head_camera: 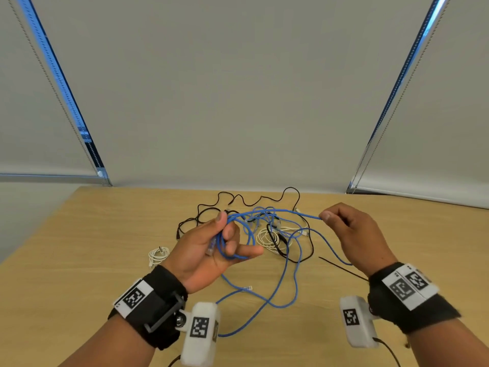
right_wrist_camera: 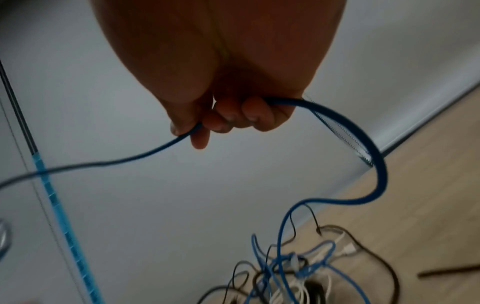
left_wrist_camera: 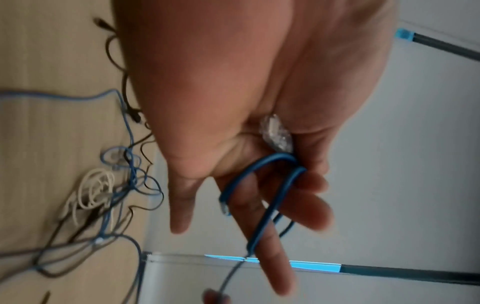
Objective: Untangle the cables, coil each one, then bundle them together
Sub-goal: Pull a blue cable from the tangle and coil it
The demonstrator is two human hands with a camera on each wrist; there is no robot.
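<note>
the left hand (head_camera: 209,250) is held palm up at lower centre-left of the head view, above the wooden table (head_camera: 79,260). several loops of the blue cable (head_camera: 284,274) are gathered in it, the thumb closed over the strands against the fingers; a clear plug (head_camera: 210,247) of that cable is seen lying in the palm. in the left wrist view the blue cable (left_wrist_camera: 272,195) is seen looped round the fingers (left_wrist_camera: 306,214), with the clear plug (left_wrist_camera: 276,133) tucked at their base.

the right hand (head_camera: 354,234) is raised at centre-right of the head view, its thumb and forefinger pinched on a strand of the same blue cable, which is stretched leftward to the left hand. in the right wrist view the cable (right_wrist_camera: 363,148) is seen passing through the curled fingers (right_wrist_camera: 257,115) and dropping to the lower right of the frame.

the rest of the blue cable is spread in loose loops across the table at centre and lower centre, still tangled with a black cable (head_camera: 238,200) and a white cable (head_camera: 267,238) behind the hands. a small coiled white cable (head_camera: 158,255) is lying apart, left of the left hand. a thin black strip (head_camera: 341,267) is lying on the table just left of the right wrist.
</note>
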